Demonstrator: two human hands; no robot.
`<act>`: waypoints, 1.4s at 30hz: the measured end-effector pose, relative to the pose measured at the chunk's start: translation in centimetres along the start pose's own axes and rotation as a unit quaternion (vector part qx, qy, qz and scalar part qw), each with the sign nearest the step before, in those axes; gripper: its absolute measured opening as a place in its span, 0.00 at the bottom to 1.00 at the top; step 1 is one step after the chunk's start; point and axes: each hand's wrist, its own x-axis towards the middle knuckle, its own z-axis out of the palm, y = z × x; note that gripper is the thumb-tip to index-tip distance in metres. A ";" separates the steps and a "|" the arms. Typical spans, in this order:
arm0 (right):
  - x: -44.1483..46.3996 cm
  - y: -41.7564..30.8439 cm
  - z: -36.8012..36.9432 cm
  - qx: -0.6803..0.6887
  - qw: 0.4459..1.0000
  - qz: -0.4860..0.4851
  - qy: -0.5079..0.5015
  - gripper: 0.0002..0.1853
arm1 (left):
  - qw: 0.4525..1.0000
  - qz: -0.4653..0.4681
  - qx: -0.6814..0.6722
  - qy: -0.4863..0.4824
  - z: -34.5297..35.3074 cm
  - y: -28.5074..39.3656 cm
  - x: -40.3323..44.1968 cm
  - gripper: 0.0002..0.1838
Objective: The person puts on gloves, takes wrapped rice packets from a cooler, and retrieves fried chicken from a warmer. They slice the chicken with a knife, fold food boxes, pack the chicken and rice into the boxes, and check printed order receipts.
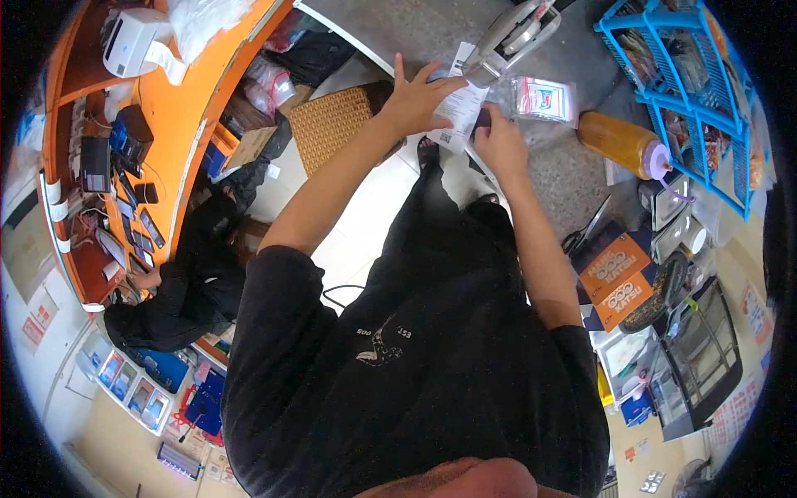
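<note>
A white printed receipt [455,108] lies at the near edge of the grey counter, its far end by a silver metal device with a lever [515,41]. My left hand [419,101] reaches over the receipt's left side with fingers spread, the fingertips touching the paper. My right hand [501,148] is at the receipt's right side, fingers bent around a small dark thing that I cannot make out. To the right of the hands lies a clear packet with a red and blue label [544,100].
A squeeze bottle of amber liquid [614,143] lies on the counter near blue plastic baskets [677,75]. Scissors [585,228] and orange Katsu boxes [616,278] are at right. At left, a person in black [187,286] sits by an orange counter [178,124] with phones and a printer [133,41].
</note>
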 end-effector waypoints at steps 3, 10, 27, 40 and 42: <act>-0.1 0.8 2.4 0.029 0.997 -0.076 -0.011 0.26 | 1.000 -0.005 -0.003 -0.002 0.2 0.0 0.3 0.47; -0.5 -0.4 1.6 0.050 0.998 -0.025 -0.013 0.27 | 1.000 0.006 -0.004 0.022 0.9 -0.4 -0.1 0.50; -1.9 2.5 0.1 0.063 0.998 -0.001 -0.009 0.19 | 0.996 0.015 -0.040 0.081 2.6 -0.6 -0.2 0.47; -12.1 7.8 -5.3 0.191 0.976 0.092 0.052 0.22 | 0.739 -0.304 -0.578 0.163 9.5 -1.1 -12.9 0.22; -12.5 6.8 -6.9 0.205 0.963 0.169 -0.042 0.23 | 0.766 -0.339 -0.545 -0.027 11.9 -0.5 -15.1 0.26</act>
